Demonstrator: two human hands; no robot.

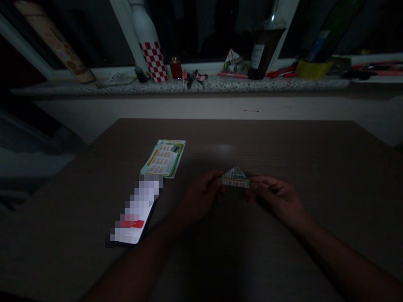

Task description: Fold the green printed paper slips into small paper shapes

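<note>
Between both hands (200, 193) (281, 199) — folded paper (236, 178), barely legible.

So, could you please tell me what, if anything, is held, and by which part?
A folded paper triangle: the left hand pinches its left corner, the right hand its right corner.

We see orange and blue print on the pale paper (236, 178). The cards (166, 158) carry orange blocks too — plus a yellow strip — within green borders. The phone (138, 209) shows white with a red bar, the bottle (153, 54) red-and-white checks under white, the sill (217, 86) grey speckle.
</note>
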